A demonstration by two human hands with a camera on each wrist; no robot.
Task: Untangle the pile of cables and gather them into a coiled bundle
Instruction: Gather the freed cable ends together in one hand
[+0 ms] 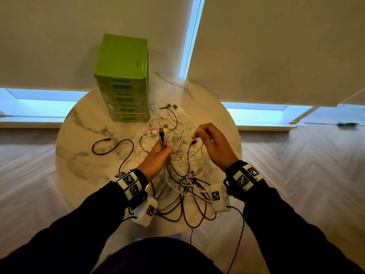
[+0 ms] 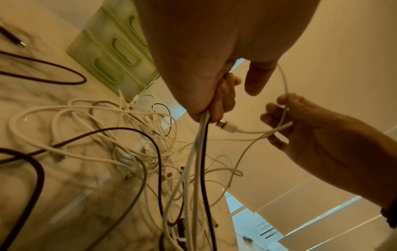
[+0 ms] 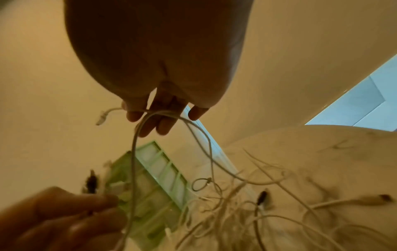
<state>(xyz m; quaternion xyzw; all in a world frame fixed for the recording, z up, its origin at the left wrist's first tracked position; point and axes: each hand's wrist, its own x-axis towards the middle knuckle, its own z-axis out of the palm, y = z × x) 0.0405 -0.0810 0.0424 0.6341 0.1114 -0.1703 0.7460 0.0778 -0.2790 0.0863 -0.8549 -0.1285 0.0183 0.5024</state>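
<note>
A tangled pile of white and black cables (image 1: 183, 171) lies on the round marble table (image 1: 79, 155). My left hand (image 1: 162, 153) is raised above the pile and grips several cables in its fist (image 2: 206, 108), black and white; a black plug end (image 1: 161, 133) sticks up out of it. My right hand (image 1: 207, 139) is held up to the right and pinches a thin white cable (image 3: 150, 113); the cable's small white plug (image 3: 101, 118) hangs past the fingers. That cable loops down into the pile (image 3: 236, 195). In the left wrist view the right hand (image 2: 285, 118) holds the white loop.
A green drawer tower (image 1: 123, 80) stands at the table's far left, close behind the pile. One black cable (image 1: 110, 147) lies apart on the left. Some cables hang over the near table edge (image 1: 189, 224). Wooden floor surrounds the table; window blinds are behind.
</note>
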